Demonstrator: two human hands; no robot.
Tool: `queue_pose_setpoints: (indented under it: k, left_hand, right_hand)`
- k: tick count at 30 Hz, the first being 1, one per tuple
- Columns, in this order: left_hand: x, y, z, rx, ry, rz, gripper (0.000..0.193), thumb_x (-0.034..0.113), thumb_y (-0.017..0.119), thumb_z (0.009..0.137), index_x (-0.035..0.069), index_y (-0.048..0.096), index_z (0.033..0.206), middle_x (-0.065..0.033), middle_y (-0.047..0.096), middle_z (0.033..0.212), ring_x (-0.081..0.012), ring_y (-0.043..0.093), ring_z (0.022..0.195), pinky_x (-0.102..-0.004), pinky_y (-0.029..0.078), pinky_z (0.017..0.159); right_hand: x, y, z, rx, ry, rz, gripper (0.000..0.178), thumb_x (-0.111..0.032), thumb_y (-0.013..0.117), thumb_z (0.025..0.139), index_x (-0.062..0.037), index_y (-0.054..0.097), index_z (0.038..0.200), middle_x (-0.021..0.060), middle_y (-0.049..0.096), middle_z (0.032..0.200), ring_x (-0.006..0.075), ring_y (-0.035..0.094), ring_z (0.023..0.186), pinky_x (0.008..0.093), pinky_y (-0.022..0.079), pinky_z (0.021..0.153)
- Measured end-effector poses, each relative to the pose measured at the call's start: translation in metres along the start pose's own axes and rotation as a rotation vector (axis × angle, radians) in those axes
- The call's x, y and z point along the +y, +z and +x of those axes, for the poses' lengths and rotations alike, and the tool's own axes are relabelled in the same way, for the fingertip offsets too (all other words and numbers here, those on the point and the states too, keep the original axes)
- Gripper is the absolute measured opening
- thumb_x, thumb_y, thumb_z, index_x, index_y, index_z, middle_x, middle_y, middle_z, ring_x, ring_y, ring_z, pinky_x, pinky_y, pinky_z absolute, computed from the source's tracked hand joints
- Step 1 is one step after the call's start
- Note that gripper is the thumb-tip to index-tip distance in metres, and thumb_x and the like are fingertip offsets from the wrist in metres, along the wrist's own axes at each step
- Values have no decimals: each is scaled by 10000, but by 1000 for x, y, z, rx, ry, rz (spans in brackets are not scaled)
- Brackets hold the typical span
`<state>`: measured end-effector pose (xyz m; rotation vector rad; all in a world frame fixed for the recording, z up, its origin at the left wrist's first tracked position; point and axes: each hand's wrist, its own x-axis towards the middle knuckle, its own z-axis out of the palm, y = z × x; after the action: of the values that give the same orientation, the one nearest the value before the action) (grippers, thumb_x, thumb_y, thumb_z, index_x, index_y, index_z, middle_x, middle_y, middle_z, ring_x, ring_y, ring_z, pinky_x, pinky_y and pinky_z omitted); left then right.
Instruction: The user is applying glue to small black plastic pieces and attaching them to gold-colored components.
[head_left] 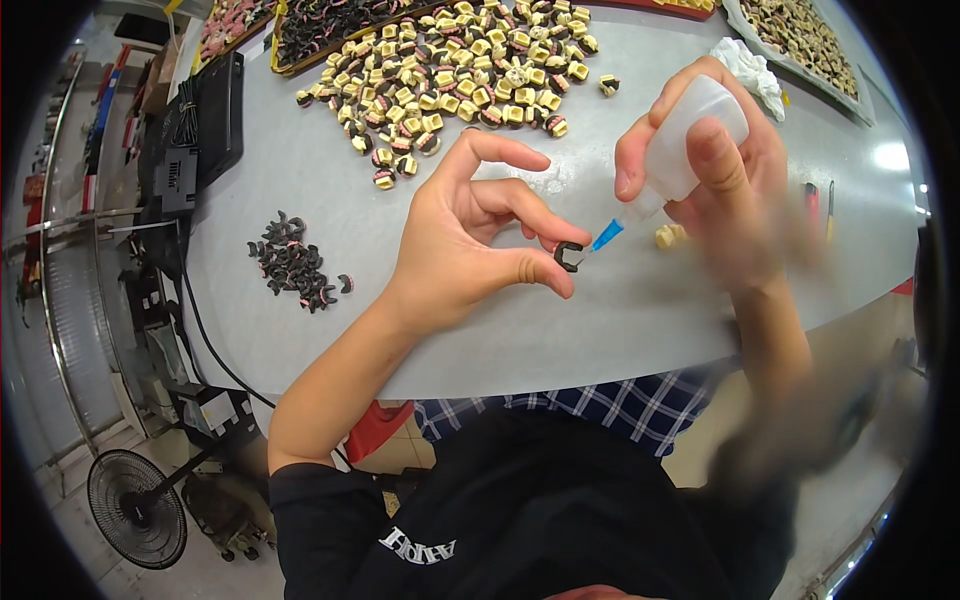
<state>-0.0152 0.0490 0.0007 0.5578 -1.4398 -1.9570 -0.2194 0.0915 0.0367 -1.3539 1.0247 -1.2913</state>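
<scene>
Between thumb and fingertips, my left hand (460,235) pinches a small black curved piece (569,256) shaped like a horseshoe. My right hand (735,160) is wrapped round a translucent white squeeze bottle (697,135), tipped downward to the left. Its blue needle tip (607,235) points at the inner side of the curved piece, very close to it; whether they touch I cannot tell. Just below the right hand lies a cream-coloured piece (670,236) on the grey table (480,350), partly hidden by that hand.
Many cream, black and pink pieces (470,70) are heaped at the far middle. A smaller pile of black curved pieces (295,262) lies at left. Filled trays (810,50) line the far edge, near a crumpled white tissue (750,75). A black cable (205,340) runs along the left edge.
</scene>
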Motion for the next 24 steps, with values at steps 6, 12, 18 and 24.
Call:
queue_pose_setpoints:
  k: [6, 12, 18, 24]
  left_hand:
    - [-4, -1, 0, 1, 5, 12, 736, -5, 810, 554, 12, 356, 1134, -102, 630, 764, -158, 594, 743, -301, 481, 736]
    - [-4, -2, -1, 3, -11, 37, 738, -9, 806, 559, 11, 353, 1141, -101, 630, 771, -172, 603, 758, -316, 486, 754]
    - [-4, -1, -1, 29, -37, 1, 734, 0, 803, 568, 7, 355, 1149, -110, 635, 790, -185, 614, 779, -311, 481, 761]
    - [-2, 0, -1, 47, -53, 14, 729, 9, 804, 571, 10, 359, 1147, -113, 639, 792, -175, 608, 768, -303, 476, 762]
  right_hand:
    - [2, 7, 1, 90, -37, 20, 413, -457, 482, 879, -55, 439, 962, 130, 591, 711, 81, 499, 568, 172, 309, 426]
    - [0, 8, 0, 96, -52, -16, 395, -445, 466, 891, -58, 444, 967, 130, 593, 714, 55, 440, 517, 169, 279, 412]
    - [-2, 7, 0, 88, -38, -81, 379, -432, 456, 899, -58, 449, 959, 132, 601, 719, 25, 342, 451, 161, 248, 397]
    - [-2, 6, 0, 114, -71, -102, 378, -429, 442, 905, -54, 448, 956, 130, 601, 707, 21, 308, 436, 160, 230, 389]
